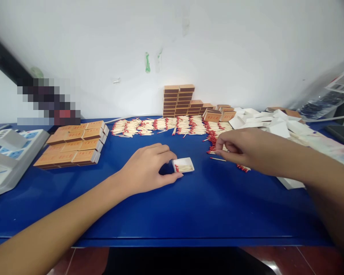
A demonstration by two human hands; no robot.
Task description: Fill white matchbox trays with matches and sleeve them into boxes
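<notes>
A small white tray [190,161] with several red-tipped matches inside lies on the blue table [172,214]. My left hand [150,168] grips the tray's left end between thumb and fingers. At the right, my right hand [236,147] is over the near edge of a matchstick pile [215,131], its fingers curled and pinched together; whatever they hold is too hidden to make out. One loose match [218,159] lies just below those fingers. More matches [160,125] stretch leftward in a long row near the wall.
Orange matchboxes [74,147] are stacked at the left, beside a white power strip [31,152]. Further boxes [179,101] stand against the wall. White empty trays [258,118] are heaped at the right, with one [291,183] beneath my right forearm.
</notes>
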